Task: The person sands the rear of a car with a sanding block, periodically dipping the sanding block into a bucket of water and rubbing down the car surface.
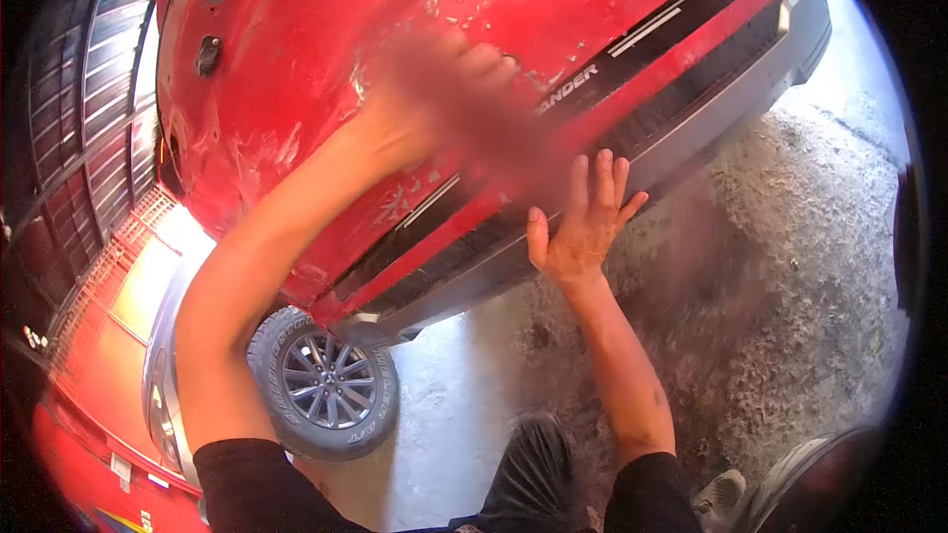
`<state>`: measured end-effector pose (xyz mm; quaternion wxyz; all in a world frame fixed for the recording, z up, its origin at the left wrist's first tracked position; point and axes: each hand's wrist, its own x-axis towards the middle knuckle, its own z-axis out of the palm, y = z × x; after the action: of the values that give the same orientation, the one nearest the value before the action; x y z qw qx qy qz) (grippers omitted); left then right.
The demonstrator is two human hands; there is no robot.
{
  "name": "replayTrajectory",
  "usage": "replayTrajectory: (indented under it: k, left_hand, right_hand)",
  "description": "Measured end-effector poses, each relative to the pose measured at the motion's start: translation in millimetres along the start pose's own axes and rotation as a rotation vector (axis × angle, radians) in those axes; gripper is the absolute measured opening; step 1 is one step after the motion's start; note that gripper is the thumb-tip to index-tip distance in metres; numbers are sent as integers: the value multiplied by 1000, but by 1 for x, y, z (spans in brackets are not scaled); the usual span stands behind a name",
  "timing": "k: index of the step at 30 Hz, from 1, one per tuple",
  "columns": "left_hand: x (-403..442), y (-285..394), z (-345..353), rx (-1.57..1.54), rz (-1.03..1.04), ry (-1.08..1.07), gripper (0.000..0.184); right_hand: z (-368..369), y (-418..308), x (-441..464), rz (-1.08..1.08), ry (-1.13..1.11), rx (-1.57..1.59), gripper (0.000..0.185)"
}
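Note:
A red vehicle body panel (346, 0) with chipped, flaking paint fills the upper view, with black trim and partial lettering "ANDER" (571, 86). Over it, my left hand (449, 89) has its fingers curled; a dark reddish blur runs beside and below it, and what it holds cannot be made out. My right hand (583, 237) has its fingers spread at the grey lower bumper edge (691, 128), back of the hand up, with nothing visible in it.
A wheel with a black tyre (380, 424) stands at lower left, near a grey vehicle's headlight (161, 415). Rough, dusty ground (820, 266) lies to the right. Shoes (726, 494) show at the bottom right, and corrugated metal sheeting (114, 49) at upper left.

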<state>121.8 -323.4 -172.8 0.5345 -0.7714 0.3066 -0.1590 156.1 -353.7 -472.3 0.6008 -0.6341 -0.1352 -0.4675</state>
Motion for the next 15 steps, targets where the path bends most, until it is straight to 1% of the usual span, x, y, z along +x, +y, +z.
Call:
replayTrajectory:
  k: [2,3,4,6,7,10,11,14,15]
  left_hand:
    - [6,0,-4,24,48,-73,53]
    - [-9,-11,3,-52,80,8,53]
    - [-17,-17,12,-27,99,26,53]
    - [-15,-19,6,28,114,61,54]
    - [-8,-15,13,-51,98,52,54]
    - [29,2,7,-8,152,-109,56]
    - [26,-3,0,-12,174,-75,55]
    - [-6,-31,0,-82,147,54,54]
    - [-2,-31,11,-65,165,51,53]
  right_hand:
    - [0,2,-1,-12,-24,11,78]
    - [-1,4,-3,-5,-34,11,78]
    - [-1,5,-4,5,-25,10,79]
    - [2,3,-3,5,-15,19,79]
    - [3,3,-3,1,-10,12,80]
    - [-1,2,-1,-7,-18,-6,81]
    - [0,5,-2,-19,-20,-1,81]
    - [0,11,-4,-37,-38,39,81]
    - [2,9,-5,-26,-30,30,81]
